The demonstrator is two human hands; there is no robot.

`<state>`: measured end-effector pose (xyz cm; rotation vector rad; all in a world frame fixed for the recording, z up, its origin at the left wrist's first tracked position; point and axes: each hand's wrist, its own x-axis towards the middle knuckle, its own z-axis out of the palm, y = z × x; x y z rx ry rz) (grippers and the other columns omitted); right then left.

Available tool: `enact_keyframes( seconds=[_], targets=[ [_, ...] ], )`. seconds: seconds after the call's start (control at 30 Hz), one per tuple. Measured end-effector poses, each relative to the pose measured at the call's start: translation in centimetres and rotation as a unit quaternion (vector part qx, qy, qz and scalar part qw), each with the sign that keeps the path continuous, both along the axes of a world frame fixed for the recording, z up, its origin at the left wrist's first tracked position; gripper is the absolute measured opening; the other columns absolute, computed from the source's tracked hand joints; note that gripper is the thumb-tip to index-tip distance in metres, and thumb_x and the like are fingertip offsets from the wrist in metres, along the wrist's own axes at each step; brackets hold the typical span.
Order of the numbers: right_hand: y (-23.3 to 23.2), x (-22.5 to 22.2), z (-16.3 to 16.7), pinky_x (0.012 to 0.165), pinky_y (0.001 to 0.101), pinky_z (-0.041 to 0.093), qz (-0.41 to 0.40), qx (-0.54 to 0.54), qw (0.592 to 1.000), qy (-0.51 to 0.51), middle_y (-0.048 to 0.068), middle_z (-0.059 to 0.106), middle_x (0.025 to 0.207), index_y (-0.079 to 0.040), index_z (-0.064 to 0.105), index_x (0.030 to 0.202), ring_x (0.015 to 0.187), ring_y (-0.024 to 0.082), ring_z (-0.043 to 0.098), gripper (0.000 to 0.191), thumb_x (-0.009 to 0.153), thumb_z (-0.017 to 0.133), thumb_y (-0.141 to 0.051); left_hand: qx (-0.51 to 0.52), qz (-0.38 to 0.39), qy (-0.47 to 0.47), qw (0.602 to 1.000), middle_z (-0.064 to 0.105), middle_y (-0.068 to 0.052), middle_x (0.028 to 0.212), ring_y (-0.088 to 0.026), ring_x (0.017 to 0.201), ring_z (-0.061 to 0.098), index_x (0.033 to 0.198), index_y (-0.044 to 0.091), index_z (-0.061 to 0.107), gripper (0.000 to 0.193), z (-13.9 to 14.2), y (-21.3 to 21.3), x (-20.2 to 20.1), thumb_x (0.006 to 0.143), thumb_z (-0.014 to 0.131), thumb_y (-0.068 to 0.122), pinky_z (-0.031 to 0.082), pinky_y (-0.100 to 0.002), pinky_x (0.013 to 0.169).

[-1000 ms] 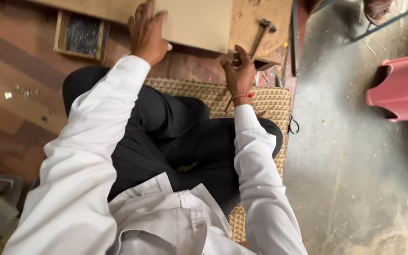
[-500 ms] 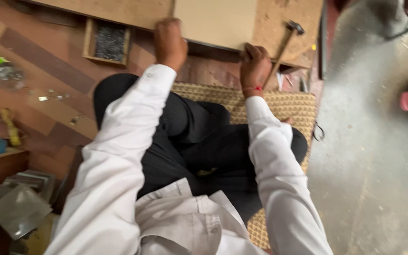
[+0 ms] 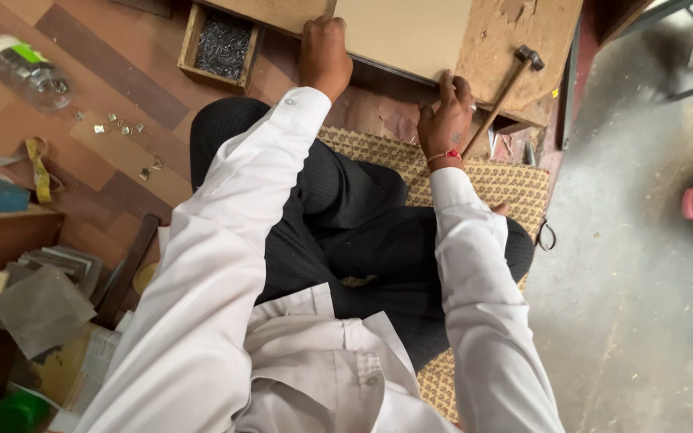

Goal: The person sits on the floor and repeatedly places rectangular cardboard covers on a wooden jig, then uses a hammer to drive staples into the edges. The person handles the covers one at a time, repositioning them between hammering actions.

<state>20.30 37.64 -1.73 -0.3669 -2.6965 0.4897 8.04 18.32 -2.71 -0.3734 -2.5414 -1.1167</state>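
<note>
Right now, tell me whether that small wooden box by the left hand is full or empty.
Not empty: the small wooden box is open on top and holds a dark heap of nails, beside the left hand.
</note>
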Motion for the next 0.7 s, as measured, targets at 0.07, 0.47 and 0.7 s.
enact_keyframes(
  seconds=[0.07, 0.47, 0.7],
  targets=[
    [0.1, 0.2, 0.0, 0.111, 0.0434, 0.045, 0.0, -0.016, 1.0, -0.009, 0.02, 0.056, 0.144, -0.004, 0.057, 0.144, 0.131, 0.039, 0.052, 0.074, 0.076, 0.087, -0.01, -0.002, 0.002, -0.027, 1.0, 0.067, -0.024, 0.108, -0.046, 0.102, 0.062, 0.096, 0.0, 0.071, 0.024, -0.3, 0.0, 0.0, 0.078, 0.06, -0.011, 0.053, -0.052, 0.09],
    [-0.2, 1.4, -1.4, 0.085, 0.0381, 0.059, 0.047, -0.058, 0.988, 0.136, 0.02, 0.071, 0.116, 0.004, 0.065, 0.14, 0.096, 0.031, 0.071, 0.057, 0.089, 0.086, -0.009, 0.162, 0.071, 0.026, 0.984, 0.063, -0.019, 0.131, -0.038, 0.121, 0.061, 0.126, 0.001, 0.061, 0.05, 4.1, -2.2, 3.2, 0.078, 0.073, 0.004, 0.05, -0.045, 0.105],
    [-3.2, 4.1, -4.7, 0.085, 0.0353, 0.06, 0.23, -0.163, 0.956, -0.081, 0.016, 0.078, 0.101, -0.001, 0.077, 0.124, 0.092, 0.022, 0.077, 0.034, 0.093, 0.08, -0.013, 0.248, -0.048, 0.065, 0.965, 0.07, -0.014, 0.127, -0.021, 0.111, 0.074, 0.126, 0.004, 0.067, 0.035, 0.1, -15.1, 7.7, 0.093, 0.063, -0.007, 0.063, -0.031, 0.096]
  ],
)
